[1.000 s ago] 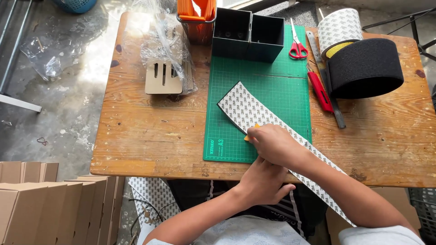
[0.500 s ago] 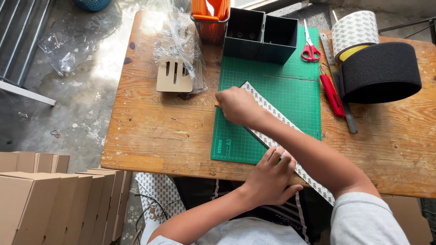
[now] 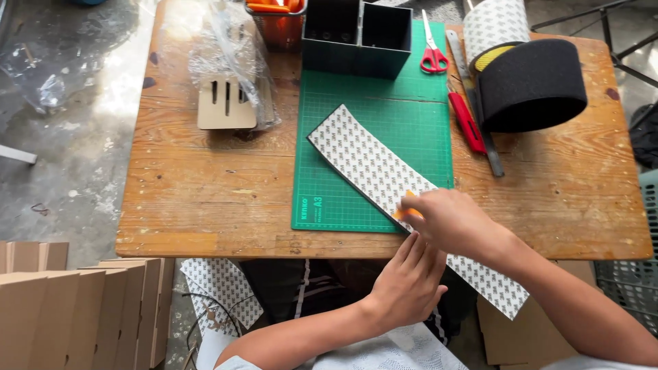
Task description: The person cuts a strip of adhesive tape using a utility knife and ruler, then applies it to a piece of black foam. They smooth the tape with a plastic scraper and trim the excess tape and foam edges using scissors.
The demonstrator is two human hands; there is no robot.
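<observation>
The right hand (image 3: 449, 223) has slid back down the patterned strip (image 3: 373, 164) from mid-frame toward the lower right, and is now pressing a small orange tool (image 3: 406, 205) flat in curled fingers. The left hand (image 3: 408, 284) is lying open, fingers together, pinning the strip at the table's near edge. The dotted, paper-like strip is running diagonally across the green gridded cutting mat (image 3: 411, 120) on the worn wooden table (image 3: 199, 199)

This is a small craft workshop. A worn wooden table (image 3: 205, 199) carries a green cutting mat (image 3: 411, 103), scissors (image 3: 432, 48) and foam rolls (image 3: 531, 85). Stacked cardboard pieces (image 3: 75, 315) stand on bare concrete.
</observation>
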